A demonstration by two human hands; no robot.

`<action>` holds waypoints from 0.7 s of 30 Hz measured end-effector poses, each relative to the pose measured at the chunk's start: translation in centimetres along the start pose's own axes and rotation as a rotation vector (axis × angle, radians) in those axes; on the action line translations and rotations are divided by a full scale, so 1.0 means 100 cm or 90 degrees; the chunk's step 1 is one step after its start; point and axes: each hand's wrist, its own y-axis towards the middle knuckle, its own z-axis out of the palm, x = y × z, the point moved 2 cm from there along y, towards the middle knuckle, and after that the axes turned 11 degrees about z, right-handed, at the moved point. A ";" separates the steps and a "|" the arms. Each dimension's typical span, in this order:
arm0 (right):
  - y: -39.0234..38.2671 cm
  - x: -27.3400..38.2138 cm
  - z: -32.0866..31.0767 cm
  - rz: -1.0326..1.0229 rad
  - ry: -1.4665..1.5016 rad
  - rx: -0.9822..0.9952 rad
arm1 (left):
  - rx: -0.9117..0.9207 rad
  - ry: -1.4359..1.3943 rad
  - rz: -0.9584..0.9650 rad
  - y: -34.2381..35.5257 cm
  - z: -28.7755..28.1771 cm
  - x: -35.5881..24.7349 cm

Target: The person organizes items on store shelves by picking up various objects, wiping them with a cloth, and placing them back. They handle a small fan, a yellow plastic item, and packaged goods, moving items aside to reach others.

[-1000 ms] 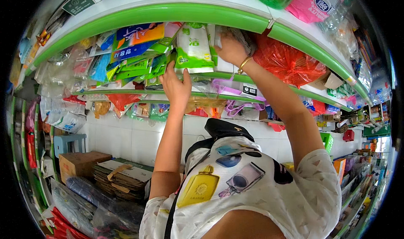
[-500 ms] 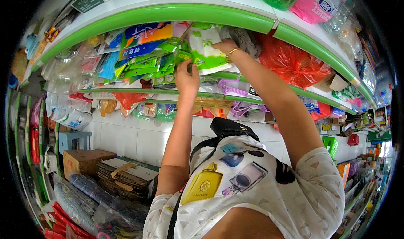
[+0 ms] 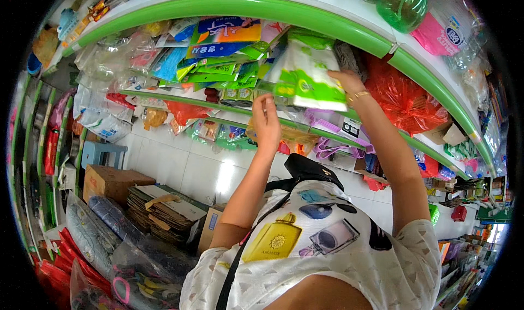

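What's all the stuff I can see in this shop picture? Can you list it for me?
white-and-green packet: one, held up at the shelf
flat packets: many, green and blue, stacked on the shelf
red plastic bag: one, shelf at right
green bottle: one, top shelf
cardboard box: one, brown, floor at left
flattened cardboard: a stack, brown, beside the box
blue stool: one, floor at left
left hand: grip raised under the packet
right hand: grip on the packet

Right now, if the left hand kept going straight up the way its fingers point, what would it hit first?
Most likely the white and green packet held by the right hand. The left hand points up at its lower edge; depth is unclear, so it might reach the shelf goods behind.
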 end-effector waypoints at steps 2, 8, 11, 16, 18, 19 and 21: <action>-0.033 -0.010 -0.015 -0.002 -0.002 0.000 | -0.028 -0.139 -0.142 -0.013 0.000 0.018; -0.080 -0.045 -0.026 -0.037 0.046 0.083 | 0.113 -0.366 -0.466 -0.009 0.008 0.033; -0.105 -0.061 -0.017 -0.042 0.101 0.124 | 0.192 -0.473 -0.548 -0.004 0.017 0.037; -0.109 -0.102 -0.024 0.000 0.151 0.077 | 0.217 -0.562 -0.547 -0.015 0.042 0.011; -0.109 -0.110 -0.028 0.019 0.155 0.038 | 0.216 -0.582 -0.574 -0.020 0.042 0.016; -0.116 -0.109 -0.024 0.008 0.174 0.047 | 0.214 -0.589 -0.577 -0.021 0.041 0.015; -0.116 -0.111 -0.028 -0.010 0.163 0.035 | 0.198 -0.653 -0.569 -0.020 0.041 0.010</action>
